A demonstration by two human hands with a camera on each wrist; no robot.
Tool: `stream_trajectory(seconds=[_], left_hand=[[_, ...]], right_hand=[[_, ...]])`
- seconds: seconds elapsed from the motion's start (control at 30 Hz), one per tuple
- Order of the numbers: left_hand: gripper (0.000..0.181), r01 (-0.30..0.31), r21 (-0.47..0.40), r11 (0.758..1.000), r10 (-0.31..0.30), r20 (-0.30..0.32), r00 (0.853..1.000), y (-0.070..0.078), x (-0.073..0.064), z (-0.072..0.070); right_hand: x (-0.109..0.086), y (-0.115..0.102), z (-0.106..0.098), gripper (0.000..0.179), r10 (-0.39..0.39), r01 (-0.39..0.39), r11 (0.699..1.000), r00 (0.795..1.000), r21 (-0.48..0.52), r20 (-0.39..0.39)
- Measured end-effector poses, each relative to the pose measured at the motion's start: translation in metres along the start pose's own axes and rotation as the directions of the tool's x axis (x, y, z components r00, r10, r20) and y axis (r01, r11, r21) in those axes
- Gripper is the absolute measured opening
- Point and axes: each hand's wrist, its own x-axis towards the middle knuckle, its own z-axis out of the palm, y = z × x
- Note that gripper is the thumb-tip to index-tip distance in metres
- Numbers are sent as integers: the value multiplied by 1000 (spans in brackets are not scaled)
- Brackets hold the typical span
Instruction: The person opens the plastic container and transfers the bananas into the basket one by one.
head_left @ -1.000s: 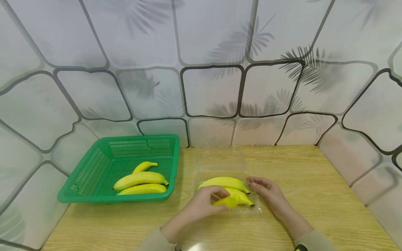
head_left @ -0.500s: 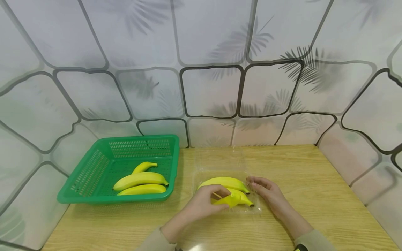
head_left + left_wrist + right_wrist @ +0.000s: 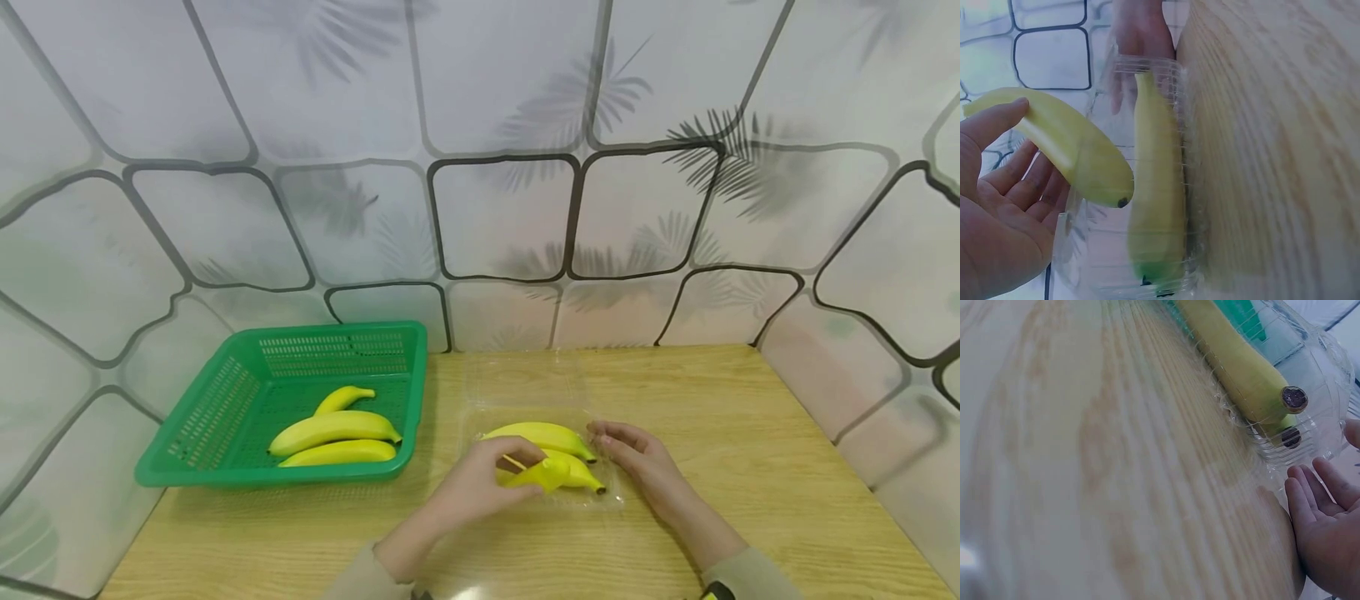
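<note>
In the head view my left hand (image 3: 472,483) holds a yellow banana (image 3: 547,473) between thumb and fingers, over a clear plastic clamshell box (image 3: 613,493). Two more bananas lie inside the box, a far one (image 3: 543,434) and a near one (image 3: 581,476). The left wrist view shows the held banana (image 3: 1079,147) tilted, its dark tip by the box wall. My right hand (image 3: 648,467) is at the box's right end, fingers against or very near the plastic. Its fingers look extended in the right wrist view, where the stem ends of the boxed bananas (image 3: 1241,372) show through the wall.
A green perforated basket (image 3: 416,400) stands on the left of the wooden table (image 3: 705,400) with three bananas (image 3: 335,431) in it. The box's clear lid (image 3: 525,379) lies folded back toward the patterned wall (image 3: 502,221).
My left hand and its banana have shifted slightly left and up over the box. The right hand stays at the box's right end.
</note>
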Motion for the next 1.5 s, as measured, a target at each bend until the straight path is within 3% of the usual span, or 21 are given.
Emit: stream_trajectory(seconds=[0.4, 0.8, 1.0, 1.5], left_hand=[[30, -4, 16, 1000, 4, -22, 1000, 14, -1, -13], [30, -43, 47, 998, 45, -43, 998, 20, -5, -26], [30, -73, 62, 995, 77, -72, 994, 24, -8, -36], [31, -71, 104, 992, 87, -159, 983, 30, -20, -59]], right_hand=[[3, -1, -1, 55, -8, 8, 1000, 1000, 0, -4], [3, 0, -1, 54, -11, 11, 1000, 1000, 9, -5], [3, 0, -1, 55, 3, -3, 1000, 1000, 15, -7], [1, -1, -1, 54, 11, -11, 1000, 1000, 11, 1]])
